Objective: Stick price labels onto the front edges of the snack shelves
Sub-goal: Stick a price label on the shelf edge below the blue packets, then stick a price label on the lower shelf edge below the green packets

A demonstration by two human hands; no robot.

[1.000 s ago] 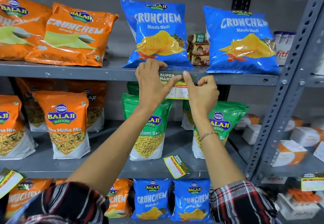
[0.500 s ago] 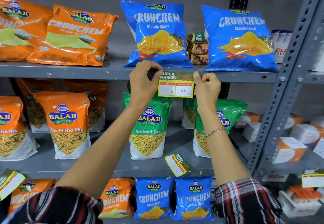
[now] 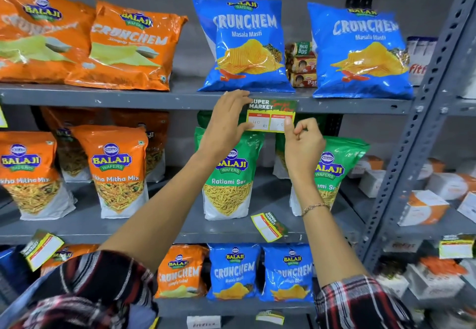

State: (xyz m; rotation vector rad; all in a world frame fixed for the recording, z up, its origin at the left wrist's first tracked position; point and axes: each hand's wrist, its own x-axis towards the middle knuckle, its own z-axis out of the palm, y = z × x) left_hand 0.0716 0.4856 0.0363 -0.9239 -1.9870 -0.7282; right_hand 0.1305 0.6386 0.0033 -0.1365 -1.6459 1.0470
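Note:
A green and yellow price label point(image 3: 270, 115) sits flat against the front edge of the upper grey shelf point(image 3: 154, 99), below a blue Crunchem bag point(image 3: 244, 45). My left hand point(image 3: 226, 125) holds the label's left side, fingers at its top corner and thumb at its bottom corner. My right hand point(image 3: 304, 143) has its fingers curled, and its thumb presses the label's lower right corner. The label's right price box is partly covered by that thumb.
A second label point(image 3: 269, 226) hangs tilted on the middle shelf's edge, and other labels hang at lower left point(image 3: 41, 248) and lower right point(image 3: 456, 249). Orange, green and blue snack bags fill the shelves. A perforated grey upright point(image 3: 422, 112) stands at the right.
My right hand dropped from the label's top right corner to its lower right, thumb now pressing. My left hand spread along the label's left edge. The label stayed on the shelf edge.

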